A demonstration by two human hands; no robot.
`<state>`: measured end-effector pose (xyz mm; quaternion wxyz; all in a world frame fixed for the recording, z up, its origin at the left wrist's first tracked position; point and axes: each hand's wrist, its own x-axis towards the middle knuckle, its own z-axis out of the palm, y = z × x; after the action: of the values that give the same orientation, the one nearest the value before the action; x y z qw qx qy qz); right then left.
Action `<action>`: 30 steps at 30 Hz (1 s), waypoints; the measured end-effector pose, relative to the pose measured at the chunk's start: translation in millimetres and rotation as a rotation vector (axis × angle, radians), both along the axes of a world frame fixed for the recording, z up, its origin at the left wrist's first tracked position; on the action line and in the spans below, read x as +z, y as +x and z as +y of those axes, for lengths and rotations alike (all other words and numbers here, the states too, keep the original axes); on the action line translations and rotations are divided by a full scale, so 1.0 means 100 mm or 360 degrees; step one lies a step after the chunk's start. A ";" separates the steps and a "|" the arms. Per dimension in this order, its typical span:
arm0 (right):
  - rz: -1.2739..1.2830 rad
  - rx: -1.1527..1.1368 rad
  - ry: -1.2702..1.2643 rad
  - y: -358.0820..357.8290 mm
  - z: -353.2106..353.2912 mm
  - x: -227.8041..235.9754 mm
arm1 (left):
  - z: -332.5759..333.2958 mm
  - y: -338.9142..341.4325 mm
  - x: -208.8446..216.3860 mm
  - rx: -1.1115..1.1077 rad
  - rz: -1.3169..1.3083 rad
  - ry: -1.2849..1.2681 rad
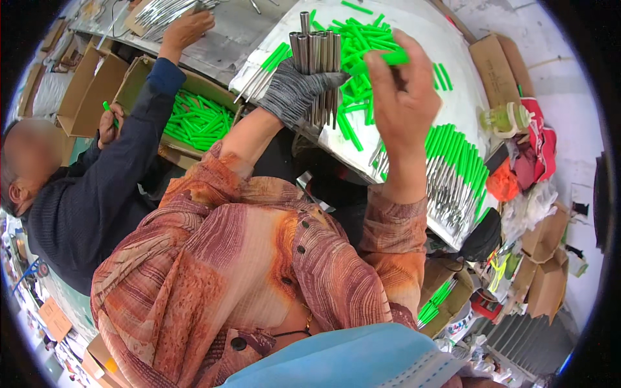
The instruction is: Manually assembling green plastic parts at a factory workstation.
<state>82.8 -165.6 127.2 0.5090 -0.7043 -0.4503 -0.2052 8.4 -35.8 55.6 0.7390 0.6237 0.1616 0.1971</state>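
Above the bench (420, 39), your left hand (294, 87), in a grey glove, is clenched around a bundle of metal rods (317, 58) held upright. Your right hand (401, 97), bare, pinches one green sleeve (388, 58) just beside the rod tops. Loose green sleeves (359, 32) lie scattered on the white bench beyond, and a row of finished rods with green handles (453, 174) lies to your right. Left of you, another person's hand (187, 29) rests on the bench near a box of sleeves (197, 119).

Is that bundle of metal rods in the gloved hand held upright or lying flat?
Upright: the metal rods stand on end in the gloved left hand.
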 end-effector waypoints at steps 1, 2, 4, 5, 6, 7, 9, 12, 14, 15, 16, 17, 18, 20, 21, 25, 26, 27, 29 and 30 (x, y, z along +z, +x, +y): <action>-0.0009 0.0030 -0.0006 -0.08 0.03 0.04 | 0.01 0.00 0.00 -0.0005 -0.0053 -0.0124; -0.0007 0.0034 -0.0004 -0.10 0.04 0.09 | 0.03 0.00 0.00 -0.0010 -0.0107 -0.0248; -0.0055 -0.0043 -0.0219 -0.14 0.05 0.16 | 0.06 0.01 -0.03 -0.0046 -0.0128 -0.0357; -0.0055 -0.0041 -0.0217 -0.10 0.04 0.17 | 0.08 0.00 -0.04 -0.0087 -0.0045 -0.0409; 0.0078 -0.0011 -0.0224 -0.01 0.04 0.19 | 0.08 0.01 -0.03 -0.0137 0.0032 -0.0461; 0.0211 0.0018 -0.0230 0.04 0.03 0.20 | 0.08 0.03 -0.03 -0.0144 0.0026 -0.0460; 0.0136 0.0004 -0.0244 -0.05 0.05 0.11 | 0.07 0.04 -0.06 -0.0130 -0.0033 -0.0491; 0.0093 0.0007 -0.0245 -0.12 0.08 0.01 | 0.10 0.05 -0.13 -0.0127 -0.0183 -0.0796; 0.0122 0.0013 -0.0233 -0.11 0.12 0.00 | 0.08 0.05 -0.12 -0.0111 -0.0137 -0.0802; 0.0409 0.0295 -0.0069 -0.06 0.17 0.02 | 0.08 0.05 -0.12 -0.0093 -0.0070 -0.0840; 0.0694 0.0576 0.0100 -0.02 0.22 0.03 | 0.09 0.06 -0.13 -0.0076 0.0000 -0.0877; 0.0693 0.0562 0.0105 0.01 0.27 -0.03 | 0.12 0.09 -0.24 -0.0079 0.0046 -0.0985; 0.0844 0.0677 0.0144 0.04 0.29 -0.14 | 0.11 0.10 -0.24 -0.0112 0.0058 -0.0987; 0.0993 0.0784 0.0195 0.00 0.35 -0.21 | 0.15 0.04 -0.22 -0.0163 -0.0115 -0.1278; 0.0984 0.0765 0.0270 -0.04 0.37 -0.21 | 0.20 0.02 -0.22 -0.0081 -0.0122 -0.1275; 0.0932 0.0616 0.0221 -0.04 0.34 -0.41 | 0.36 -0.01 -0.30 -0.0023 -0.0321 -0.1188; 0.0915 0.0540 0.0134 -0.05 0.35 -0.47 | 0.38 0.00 -0.35 0.0059 -0.0354 -0.1161; 0.0952 0.0560 0.0109 -0.08 0.37 -0.52 | 0.43 -0.02 -0.36 -0.0003 -0.0327 -0.1236; 0.0968 0.0522 0.0158 -0.12 0.39 -0.61 | 0.47 -0.04 -0.38 -0.0029 -0.0332 -0.1289; 0.0979 0.0501 0.0198 -0.13 0.39 -0.62 | 0.46 -0.06 -0.41 0.0009 -0.0359 -0.1272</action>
<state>69.6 -126.5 64.8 0.6881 -0.6229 -0.3656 0.0704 2.5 10.3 14.8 0.9354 0.2619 0.1451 0.1881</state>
